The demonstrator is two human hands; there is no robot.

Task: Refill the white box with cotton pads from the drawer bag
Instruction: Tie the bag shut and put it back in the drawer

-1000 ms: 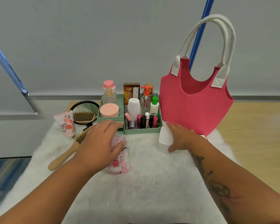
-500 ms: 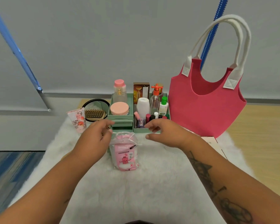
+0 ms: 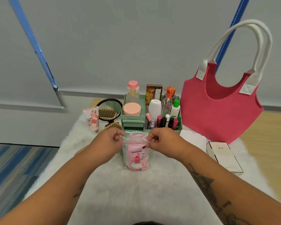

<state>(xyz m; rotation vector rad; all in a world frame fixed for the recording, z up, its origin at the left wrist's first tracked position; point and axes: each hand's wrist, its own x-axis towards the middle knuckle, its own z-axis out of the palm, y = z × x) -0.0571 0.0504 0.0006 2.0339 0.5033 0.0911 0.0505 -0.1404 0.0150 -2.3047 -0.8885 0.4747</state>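
On the white fur mat, the bag of cotton pads is pinched at its top by left hand and right hand; the white box lies just right.

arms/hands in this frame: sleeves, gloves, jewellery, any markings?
Both forearms are bare: no sleeves or gloves, no watch or rings visible. The right forearm bears dark tattoos running from near the wrist toward the elbow. The left forearm has one small dark mark. Left hand and right hand are unmarked.
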